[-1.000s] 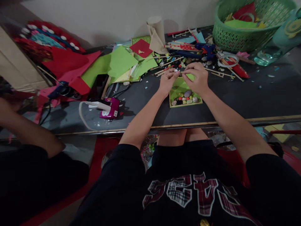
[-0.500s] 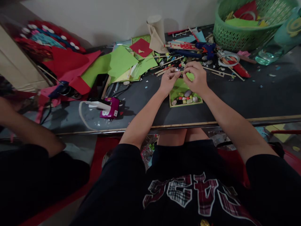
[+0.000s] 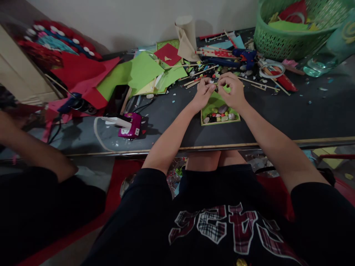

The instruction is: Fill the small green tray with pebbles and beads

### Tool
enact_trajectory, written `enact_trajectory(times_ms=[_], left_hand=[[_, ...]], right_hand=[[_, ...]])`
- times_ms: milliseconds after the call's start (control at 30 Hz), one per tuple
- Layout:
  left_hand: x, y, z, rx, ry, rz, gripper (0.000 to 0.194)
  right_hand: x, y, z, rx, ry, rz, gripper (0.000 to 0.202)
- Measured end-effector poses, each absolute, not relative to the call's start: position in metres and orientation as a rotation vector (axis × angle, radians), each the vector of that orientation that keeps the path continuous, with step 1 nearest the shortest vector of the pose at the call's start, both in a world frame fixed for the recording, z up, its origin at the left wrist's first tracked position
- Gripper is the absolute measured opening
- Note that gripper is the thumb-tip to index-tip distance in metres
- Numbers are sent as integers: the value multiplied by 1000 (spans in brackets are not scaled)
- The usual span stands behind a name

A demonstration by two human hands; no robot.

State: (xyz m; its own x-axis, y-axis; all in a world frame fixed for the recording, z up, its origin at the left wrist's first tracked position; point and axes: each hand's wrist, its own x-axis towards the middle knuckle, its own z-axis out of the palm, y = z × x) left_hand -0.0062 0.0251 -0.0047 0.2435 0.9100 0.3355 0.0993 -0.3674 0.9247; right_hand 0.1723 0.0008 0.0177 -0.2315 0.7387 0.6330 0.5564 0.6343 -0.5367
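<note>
My left hand (image 3: 204,92) and my right hand (image 3: 231,90) meet above the far part of a small green framed panel (image 3: 212,105). Both are closed, fingertips pinched close together on something too small to make out. Painted pebbles (image 3: 222,117) in grey, yellow, red, black and white lie along the panel's near edge. A larger grey-purple stone (image 3: 223,109) sits just behind them. My fingers hide the panel's far side. Loose pebbles and thin wooden sticks (image 3: 192,83) are scattered right beyond my hands.
A purple power socket (image 3: 130,126) with a white plug and cable stands to the left. Green felt sheets (image 3: 145,72) and red ones (image 3: 80,74) lie behind it. Back right are a blue glue gun (image 3: 246,57), a green basket (image 3: 280,44) and a bottle (image 3: 318,61). A co-worker's arm (image 3: 33,144) reaches in at far left.
My hands remain over the panel; the left fingers have shifted slightly toward the right ones. The whole view has drifted a little. Nothing else visibly moved.
</note>
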Motion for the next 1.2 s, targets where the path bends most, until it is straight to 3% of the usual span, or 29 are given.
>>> enact_trajectory(times_ms=[267,633,967,1200], left_hand=[[-10,26,-2,1844,940,1163,70],[-7,22,2,1754,915,1146,51],[-10,32,-11,1774,882,1163,64],[-6,45,-22,1617,939,1232,46]], right_hand=[[173,14,7,-892,-1848,475,48],[172,35,-10,-843,-1726,814,64],[175,36,-15,-905,-1759,805,67],[179,16,7,-962,-1700,555,66]])
